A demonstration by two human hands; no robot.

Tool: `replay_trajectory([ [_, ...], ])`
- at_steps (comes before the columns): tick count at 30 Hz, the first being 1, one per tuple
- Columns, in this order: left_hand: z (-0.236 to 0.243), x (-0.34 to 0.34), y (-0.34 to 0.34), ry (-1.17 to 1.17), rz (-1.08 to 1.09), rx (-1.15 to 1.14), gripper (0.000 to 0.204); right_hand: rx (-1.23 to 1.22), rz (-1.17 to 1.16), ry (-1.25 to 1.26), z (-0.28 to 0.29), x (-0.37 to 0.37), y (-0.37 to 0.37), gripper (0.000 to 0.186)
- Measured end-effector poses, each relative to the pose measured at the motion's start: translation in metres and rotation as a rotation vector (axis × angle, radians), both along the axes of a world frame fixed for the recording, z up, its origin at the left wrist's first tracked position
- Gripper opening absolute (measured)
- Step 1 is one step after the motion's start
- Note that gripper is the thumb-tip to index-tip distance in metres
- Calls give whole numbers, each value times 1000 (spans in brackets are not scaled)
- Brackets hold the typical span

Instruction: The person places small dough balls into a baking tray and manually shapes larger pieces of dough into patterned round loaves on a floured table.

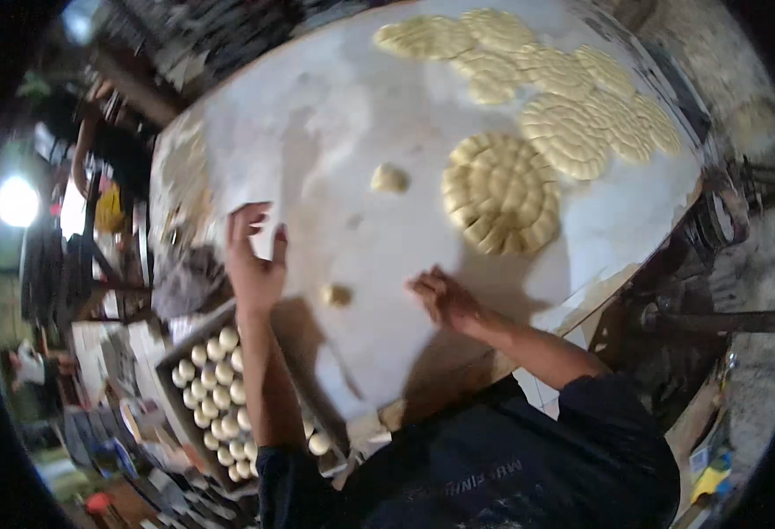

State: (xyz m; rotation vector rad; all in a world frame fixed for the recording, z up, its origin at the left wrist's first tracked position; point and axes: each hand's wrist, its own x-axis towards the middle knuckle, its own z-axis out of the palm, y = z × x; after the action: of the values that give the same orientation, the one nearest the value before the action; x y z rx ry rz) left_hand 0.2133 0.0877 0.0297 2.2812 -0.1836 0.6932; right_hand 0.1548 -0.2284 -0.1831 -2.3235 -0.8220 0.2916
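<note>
My left hand [257, 260] is raised over the left part of the table, its thumb and fingers apart with nothing between them. My right hand [445, 300] hovers near the table's front, fingers loosely bent and a little apart, slightly blurred; no object shows in it. Between the two, nearer the left forearm, lies a small dough ball [335, 295]. Farther back sits a larger lump of dough [389, 179]. Right of that lump is a thick round of dough [502, 194], its surface divided into many bulging segments.
Several flatter, scored dough rounds [566, 132] cover the far right of the pale table [335, 115]. A tray [185, 425] with rows of dough balls stands below its left front edge, beside my left forearm. A grey cloth [189, 282] bunches at the left edge. Another person's arm [83, 145] shows far left.
</note>
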Motion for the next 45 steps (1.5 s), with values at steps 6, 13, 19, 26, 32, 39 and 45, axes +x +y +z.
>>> replay_trajectory([
  [6, -83, 134, -206, 598, -677, 64, 59, 410, -488, -253, 81, 25, -205, 15],
  [13, -172, 386, -324, 661, -103, -119, 72, 230, -889, -220, 20, 20, -351, 11],
  [19, -209, 413, -424, 352, 316, 30, 56, 274, -910, -256, 24, 31, -348, 18],
  [26, -190, 343, -351, 816, 211, -467, 55, 291, -914, -152, 14, 24, -354, 12],
  [32, -186, 163, -216, 660, 69, -858, 47, 31, -787, -561, 16, 39, -335, 16],
  [39, -124, -150, -152, 265, 281, -971, 46, 300, -475, -213, 117, -8, -201, 10],
  [45, -62, -344, -85, 40, 321, -1052, 43, 325, -66, -711, 96, -48, -10, 19],
])
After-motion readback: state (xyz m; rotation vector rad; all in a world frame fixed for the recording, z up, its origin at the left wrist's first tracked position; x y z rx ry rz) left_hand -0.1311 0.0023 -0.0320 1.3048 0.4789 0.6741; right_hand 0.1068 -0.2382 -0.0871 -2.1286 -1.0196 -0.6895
